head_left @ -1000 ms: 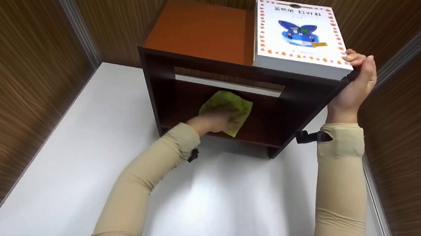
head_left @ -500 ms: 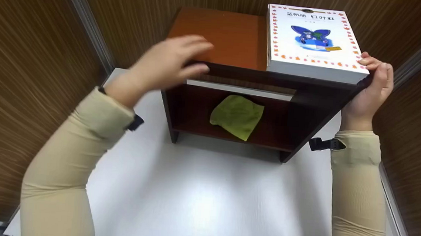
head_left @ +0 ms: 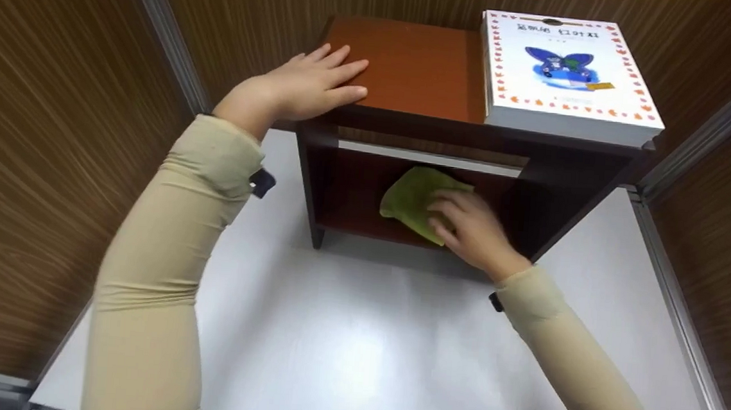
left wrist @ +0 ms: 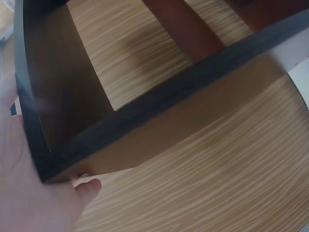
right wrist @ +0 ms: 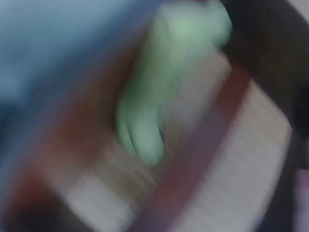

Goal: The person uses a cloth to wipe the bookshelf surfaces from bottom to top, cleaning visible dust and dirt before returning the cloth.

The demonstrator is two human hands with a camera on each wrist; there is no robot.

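A small dark-brown shelf unit (head_left: pixel 410 66) with a reddish-brown top stands against the back wall. My left hand (head_left: pixel 296 87) rests on its top left corner, fingers spread across the surface. In the left wrist view, the same hand (left wrist: pixel 38 198) lies against the dark frame's corner. On the lower board (head_left: pixel 352 210) lies a green cloth (head_left: pixel 414 199), slightly rumpled. My right hand (head_left: pixel 470 225) reaches in over the cloth's right part with fingers loosely bent; whether they touch it is blurred. The right wrist view shows the cloth (right wrist: pixel 159 72) strongly blurred.
A thick stack of books (head_left: pixel 571 74), with a butterfly on the top cover, sits on the right half of the unit's top. Wood-grain walls (head_left: pixel 41 144) stand at the left, back and right. A white surface (head_left: pixel 355 346) lies beneath the unit.
My left hand has left the cloth, risen and come down on the unit's top left corner. My right hand has let go of the top right corner and moved down to the cloth.
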